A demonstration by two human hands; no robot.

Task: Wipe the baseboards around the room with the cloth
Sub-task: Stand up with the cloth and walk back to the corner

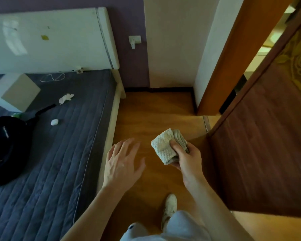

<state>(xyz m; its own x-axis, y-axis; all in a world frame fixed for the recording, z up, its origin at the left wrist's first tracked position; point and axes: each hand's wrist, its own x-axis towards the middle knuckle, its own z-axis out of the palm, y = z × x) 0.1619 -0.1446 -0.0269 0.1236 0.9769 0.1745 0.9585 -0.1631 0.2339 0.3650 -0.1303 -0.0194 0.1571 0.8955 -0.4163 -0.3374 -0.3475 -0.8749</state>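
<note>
**Cloth held above the floor, baseboard ahead**

As I see it from the head view: the right hand (186,157) grasps a folded pale waffle-weave cloth (165,146), thumb on top, above the wooden floor (146,115); the left hand (122,164) is released, fingers spread, palm down, near the bed (59,136) edge; the dark baseboard (163,89) runs along the far wall's foot, well apart from the cloth; a brown door (268,136) stands open at right; a white shoe (170,204) shows below.

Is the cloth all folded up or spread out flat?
Folded up. The cloth is a thick little pad with stacked layers showing at its edge, gripped in the right hand.
</note>
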